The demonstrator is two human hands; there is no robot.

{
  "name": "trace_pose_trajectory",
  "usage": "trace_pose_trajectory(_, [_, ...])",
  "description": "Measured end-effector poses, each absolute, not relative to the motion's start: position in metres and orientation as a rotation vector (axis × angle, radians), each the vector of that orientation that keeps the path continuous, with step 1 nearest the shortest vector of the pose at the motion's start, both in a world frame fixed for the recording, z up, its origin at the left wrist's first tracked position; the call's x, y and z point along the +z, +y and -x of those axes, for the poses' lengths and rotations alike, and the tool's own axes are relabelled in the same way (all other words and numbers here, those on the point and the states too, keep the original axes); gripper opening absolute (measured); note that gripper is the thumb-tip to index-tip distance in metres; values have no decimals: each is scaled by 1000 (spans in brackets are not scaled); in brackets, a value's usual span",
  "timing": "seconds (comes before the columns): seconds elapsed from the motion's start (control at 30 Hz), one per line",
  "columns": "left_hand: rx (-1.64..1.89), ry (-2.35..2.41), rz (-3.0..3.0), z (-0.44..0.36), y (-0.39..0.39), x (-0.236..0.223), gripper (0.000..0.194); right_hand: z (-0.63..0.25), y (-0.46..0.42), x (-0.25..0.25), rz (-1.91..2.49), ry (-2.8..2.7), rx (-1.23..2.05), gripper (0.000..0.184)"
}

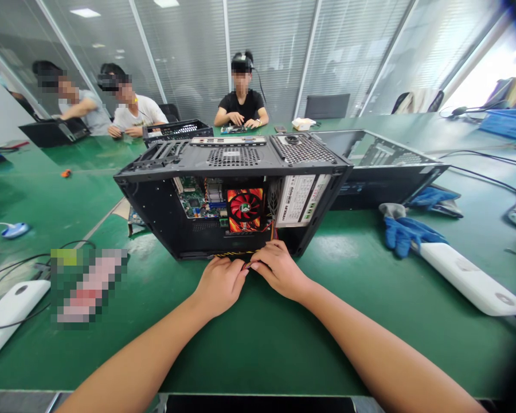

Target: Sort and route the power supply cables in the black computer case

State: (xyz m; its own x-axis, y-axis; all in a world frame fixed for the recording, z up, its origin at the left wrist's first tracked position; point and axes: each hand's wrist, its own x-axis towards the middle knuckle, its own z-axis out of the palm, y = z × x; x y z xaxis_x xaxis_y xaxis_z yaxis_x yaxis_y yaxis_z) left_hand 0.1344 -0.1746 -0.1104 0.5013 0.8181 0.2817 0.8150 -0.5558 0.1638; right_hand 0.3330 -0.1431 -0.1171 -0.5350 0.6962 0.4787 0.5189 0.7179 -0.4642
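Observation:
An open black computer case (pixel 155 166) lies on the green table in front of me. Inside it show a motherboard (pixel 193 202), a red cooling fan (pixel 245 205) with a flame-patterned surround, and a power supply (pixel 301 199) with a white label. Both my hands meet at the case's near lower edge. My left hand (pixel 221 284) is closed on a bundle of coloured cables (pixel 248 265). My right hand (pixel 281 269) pinches the same cables just beside it. Yellow and black wires (pixel 232 254) run along the edge behind my fingers; the cable ends are hidden.
Blue gloves (pixel 406 229) and a white power strip (pixel 473 278) lie to the right. Another white power strip (pixel 15 312) with black cords is at left. A case panel (pixel 382 183) stands behind right. Several people sit across the table (pixel 258 355).

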Motion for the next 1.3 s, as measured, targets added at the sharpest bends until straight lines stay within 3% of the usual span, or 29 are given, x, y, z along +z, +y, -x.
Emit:
trace_pose_trajectory(0.37, [631, 1288, -2273, -134, -175, -103, 31, -334, -143, -118, 784, -2209, 239, 15])
trace_pose_trajectory(0.83, [501, 1478, -2777, -131, -172, -110, 24, -335, -140, -119, 869, -2229, 379, 14])
trace_pose_trajectory(1.3, [490, 1512, -2756, -132, -173, -110, 24, -335, -141, -118, 891, -2226, 384, 14])
